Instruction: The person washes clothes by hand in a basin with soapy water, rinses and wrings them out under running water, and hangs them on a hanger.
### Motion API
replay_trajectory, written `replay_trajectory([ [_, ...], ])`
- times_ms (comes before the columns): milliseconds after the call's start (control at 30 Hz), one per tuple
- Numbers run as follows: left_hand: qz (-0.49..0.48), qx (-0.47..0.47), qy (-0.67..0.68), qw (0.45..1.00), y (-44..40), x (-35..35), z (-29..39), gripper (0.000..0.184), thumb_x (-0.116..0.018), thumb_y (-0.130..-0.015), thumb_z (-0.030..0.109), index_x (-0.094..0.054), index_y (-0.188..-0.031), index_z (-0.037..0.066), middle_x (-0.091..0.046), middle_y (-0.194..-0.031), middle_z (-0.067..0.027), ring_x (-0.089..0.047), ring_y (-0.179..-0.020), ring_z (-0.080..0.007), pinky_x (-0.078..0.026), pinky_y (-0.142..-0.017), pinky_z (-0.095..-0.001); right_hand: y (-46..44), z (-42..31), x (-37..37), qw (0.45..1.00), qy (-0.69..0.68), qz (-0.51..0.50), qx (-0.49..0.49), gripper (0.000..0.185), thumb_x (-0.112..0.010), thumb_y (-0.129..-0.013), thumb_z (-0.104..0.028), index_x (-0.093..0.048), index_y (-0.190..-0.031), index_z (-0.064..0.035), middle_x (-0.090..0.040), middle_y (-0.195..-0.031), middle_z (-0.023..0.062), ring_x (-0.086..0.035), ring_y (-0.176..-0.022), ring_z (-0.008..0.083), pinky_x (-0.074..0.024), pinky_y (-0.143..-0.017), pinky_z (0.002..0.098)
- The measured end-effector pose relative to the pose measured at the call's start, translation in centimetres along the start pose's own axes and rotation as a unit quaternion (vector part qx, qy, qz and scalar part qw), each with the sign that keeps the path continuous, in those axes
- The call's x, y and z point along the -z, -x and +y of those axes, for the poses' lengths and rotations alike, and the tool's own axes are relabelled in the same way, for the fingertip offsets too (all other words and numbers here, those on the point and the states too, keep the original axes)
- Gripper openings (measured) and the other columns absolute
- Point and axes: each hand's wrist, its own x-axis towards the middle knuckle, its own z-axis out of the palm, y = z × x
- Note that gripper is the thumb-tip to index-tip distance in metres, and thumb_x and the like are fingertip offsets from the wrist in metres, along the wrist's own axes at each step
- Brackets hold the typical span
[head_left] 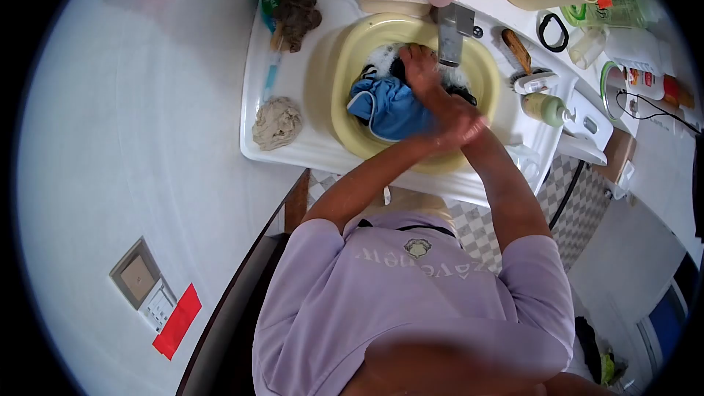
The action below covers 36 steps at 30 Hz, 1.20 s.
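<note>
A pale yellow basin point(342, 95) sits in the white sink, holding a blue garment point(396, 108) with a white edge, black cloth and white suds. My two forearms cross over it. My right hand point(420, 70) reaches to the far side beside the grey tap point(451, 37), its fingers loosely apart over the black cloth and suds. Lying across my right forearm near the wrist is my left hand point(462, 126), smeared by motion, so its fingers cannot be read. Part of the garment is hidden under my arms.
A wadded beige cloth point(277, 123), a brown cloth point(297, 16) and a white-bristled brush point(394, 1) lie on the sink point(253, 143). To the right are a wooden-handled brush point(517, 51), a green pump bottle point(546, 109) and several containers. Cups stand along the back ledge.
</note>
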Motion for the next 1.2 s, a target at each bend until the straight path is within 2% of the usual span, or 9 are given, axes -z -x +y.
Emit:
replay_trajectory([
  [167, 0.227, 0.221, -0.182, 0.931, 5.9, 5.3, -3.2, 0.050, -0.059, -0.085, 0.031, -0.047, -0.125, 0.004, -0.044, -0.130, -0.0221, -0.035, -0.125, -0.0387, -0.029, -0.100, -0.0496, 1.2, 2.6, -4.4, 0.988, -0.048, 0.141, 0.050, 0.067, -0.063, -0.072, -0.056, -0.053, -0.122, -0.0131, -0.052, -0.117, 0.0152, -0.050, -0.110, 0.0344, -0.0443, -0.090, 0.0442],
  [300, 0.265, 0.374, -0.148, 0.876, 8.9, 5.3, -5.6, 0.073, -0.057, -0.085, 0.044, -0.027, -0.141, 0.009, -0.026, -0.142, -0.0256, -0.034, -0.127, -0.0395, -0.032, -0.097, -0.0493, 0.1, -0.3, 1.8, 0.932, -0.113, -0.330, -0.093, 0.079, -0.067, -0.068, -0.053, -0.043, -0.133, -0.0144, -0.044, -0.133, 0.0205, -0.047, -0.119, 0.0367, -0.0375, -0.099, 0.0477],
  [333, 0.235, 0.411, -0.126, 0.872, 7.8, 5.9, -4.6, 0.071, -0.055, -0.086, 0.045, -0.028, -0.141, 0.010, -0.027, -0.142, -0.0251, -0.035, -0.127, -0.0396, -0.032, -0.097, -0.0493, 1.7, -1.1, 1.4, 0.973, -0.130, -0.179, -0.070, 0.067, -0.069, -0.068, -0.046, -0.051, -0.121, -0.0089, -0.059, -0.110, 0.0242, -0.058, -0.102, 0.0388, -0.0461, -0.086, 0.0446],
  [400, 0.187, 0.456, -0.113, 0.863, 6.9, 6.4, -4.5, 0.063, -0.046, -0.089, 0.049, -0.036, -0.138, 0.012, -0.031, -0.142, -0.0212, -0.038, -0.125, -0.0387, -0.033, -0.096, -0.0490, 2.1, -2.0, 4.3, 0.951, -0.172, -0.234, -0.104, 0.060, -0.068, -0.068, -0.042, -0.053, -0.115, -0.0088, -0.061, -0.105, 0.0225, -0.059, -0.098, 0.0371, -0.0474, -0.081, 0.0437],
  [633, 0.200, 0.290, 0.215, 0.911, 6.7, 10.1, -1.0, 0.051, -0.036, -0.096, 0.044, -0.048, -0.129, 0.006, -0.049, -0.128, -0.0175, -0.049, -0.115, -0.0331, -0.033, -0.099, -0.0415, 6.6, -5.0, 16.7, 0.952, -0.296, -0.027, -0.067, 0.046, -0.069, -0.064, -0.023, -0.054, -0.106, -0.0098, -0.064, -0.089, 0.0180, -0.062, -0.086, 0.0362, -0.0487, -0.073, 0.0436],
  [767, 0.167, 0.277, -0.124, 0.938, 7.6, 9.7, -2.1, 0.040, -0.040, -0.095, 0.037, -0.053, -0.127, 0.016, -0.044, -0.137, -0.0120, -0.040, -0.124, -0.0358, -0.025, -0.103, -0.0492, 8.1, -5.2, 16.8, 0.964, -0.213, 0.156, -0.029, 0.049, -0.076, -0.065, -0.024, -0.054, -0.105, -0.0075, -0.057, -0.097, 0.0110, -0.056, -0.091, 0.0322, -0.0454, -0.075, 0.0436],
  [933, -0.066, 0.273, -0.317, 0.906, 9.2, 7.6, -5.6, 0.065, -0.057, -0.081, 0.037, -0.032, -0.141, 0.034, -0.007, -0.150, -0.0237, -0.001, -0.134, -0.0525, -0.008, -0.106, -0.0582, 11.7, -2.6, 8.8, 0.986, -0.139, -0.019, -0.088, 0.049, -0.064, -0.077, -0.053, -0.063, -0.101, -0.0097, -0.053, -0.098, 0.0127, -0.054, -0.095, 0.0328, -0.0465, -0.080, 0.0402],
  [1167, -0.032, 0.228, -0.324, 0.918, 8.4, 5.9, -11.0, 0.047, -0.049, -0.083, 0.022, -0.049, -0.130, 0.017, -0.043, -0.129, -0.0249, -0.029, -0.125, -0.0481, -0.020, -0.103, -0.0563, 4.0, -0.4, 1.9, 0.978, 0.022, -0.130, -0.163, 0.044, -0.047, -0.086, -0.048, -0.064, -0.099, -0.0092, -0.058, -0.107, 0.0160, -0.059, -0.088, 0.0341, -0.0511, -0.073, 0.0449],
  [1200, -0.051, 0.229, -0.320, 0.918, 8.0, 6.0, -11.8, 0.044, -0.048, -0.083, 0.020, -0.052, -0.126, 0.014, -0.049, -0.122, -0.0240, -0.036, -0.121, -0.0454, -0.023, -0.101, -0.0558, 3.9, 1.1, -1.0, 0.990, -0.010, -0.040, -0.132, 0.036, -0.047, -0.086, -0.041, -0.063, -0.091, -0.0099, -0.059, -0.101, 0.0143, -0.061, -0.081, 0.0328, -0.0511, -0.069, 0.0479],
])
